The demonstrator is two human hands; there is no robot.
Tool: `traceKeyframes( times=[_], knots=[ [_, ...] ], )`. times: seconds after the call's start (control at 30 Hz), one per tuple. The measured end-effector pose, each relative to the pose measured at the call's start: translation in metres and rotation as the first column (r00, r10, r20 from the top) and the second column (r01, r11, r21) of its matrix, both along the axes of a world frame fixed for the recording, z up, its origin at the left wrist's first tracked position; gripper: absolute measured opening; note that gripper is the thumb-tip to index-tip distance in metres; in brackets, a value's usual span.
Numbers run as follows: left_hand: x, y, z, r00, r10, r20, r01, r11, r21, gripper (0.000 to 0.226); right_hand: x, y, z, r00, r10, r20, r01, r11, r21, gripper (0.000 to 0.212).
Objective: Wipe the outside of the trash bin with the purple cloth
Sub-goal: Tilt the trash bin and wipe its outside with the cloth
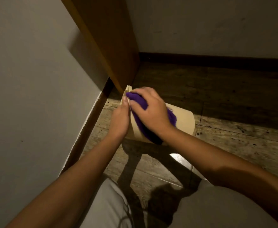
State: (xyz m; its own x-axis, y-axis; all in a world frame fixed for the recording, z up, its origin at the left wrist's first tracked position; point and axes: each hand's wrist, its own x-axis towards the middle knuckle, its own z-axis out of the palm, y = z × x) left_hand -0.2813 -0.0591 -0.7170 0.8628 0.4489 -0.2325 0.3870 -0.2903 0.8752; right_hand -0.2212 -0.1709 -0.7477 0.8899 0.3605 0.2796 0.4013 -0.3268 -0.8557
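A beige trash bin (183, 120) lies tipped on its side on the wooden floor, its rim toward the left wall. My left hand (120, 117) grips the bin near its rim and steadies it. My right hand (151, 111) presses a bunched purple cloth (139, 116) against the bin's upper side. Cloth ends stick out under the wrist and beside the palm. Much of the bin is hidden beneath both hands.
A grey wall (33, 89) with a dark baseboard runs along the left. A brown wooden panel (108, 40) stands in the corner just behind the bin. Wooden floor (233, 99) stretches to the right. My knees in light trousers (217, 208) fill the bottom.
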Motion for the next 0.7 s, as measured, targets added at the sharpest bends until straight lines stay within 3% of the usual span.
traceKeyframes(
  times=[0.1,0.2,0.3,0.37,0.43,0.5,0.57,0.63,0.7],
  knots=[
    [0.000,0.004,-0.003,0.999,0.015,0.031,-0.015,1.000,0.017,0.044,0.002,0.006,-0.005,0.999,-0.013,0.047,0.018,0.995,-0.103,0.041],
    [-0.002,0.007,-0.008,1.000,0.016,0.018,-0.017,0.998,0.057,0.043,0.026,-0.027,-0.034,0.984,-0.170,-0.043,0.157,0.963,-0.217,0.036],
    [-0.010,0.008,-0.012,0.999,-0.028,0.016,0.027,0.996,0.091,0.050,0.053,-0.091,-0.078,0.883,-0.400,-0.246,0.260,0.852,-0.454,0.033],
    [-0.013,0.008,-0.017,0.994,-0.100,0.035,0.094,0.984,0.148,0.053,0.051,-0.124,-0.098,0.784,-0.486,-0.385,0.275,0.829,-0.486,0.029],
    [-0.012,0.008,-0.021,0.990,-0.131,0.051,0.119,0.973,0.196,0.052,0.045,-0.132,-0.104,0.733,-0.529,-0.428,0.321,0.824,-0.467,0.029],
    [-0.009,0.011,-0.025,0.991,-0.124,0.057,0.105,0.961,0.255,0.052,0.047,-0.121,-0.093,0.780,-0.502,-0.373,0.363,0.849,-0.383,0.031],
    [-0.004,0.014,-0.028,0.992,-0.112,0.062,0.084,0.936,0.342,0.052,0.050,-0.101,-0.062,0.861,-0.387,-0.330,0.336,0.920,-0.202,0.031],
    [0.001,0.013,-0.029,0.987,-0.142,0.082,0.097,0.908,0.408,0.053,0.047,-0.071,-0.026,0.952,-0.217,-0.215,0.202,0.975,-0.093,0.031],
    [0.005,0.011,-0.029,0.979,-0.171,0.113,0.114,0.914,0.389,0.053,0.033,-0.038,-0.005,0.991,-0.102,-0.090,0.093,0.990,-0.102,0.037]
  ],
)
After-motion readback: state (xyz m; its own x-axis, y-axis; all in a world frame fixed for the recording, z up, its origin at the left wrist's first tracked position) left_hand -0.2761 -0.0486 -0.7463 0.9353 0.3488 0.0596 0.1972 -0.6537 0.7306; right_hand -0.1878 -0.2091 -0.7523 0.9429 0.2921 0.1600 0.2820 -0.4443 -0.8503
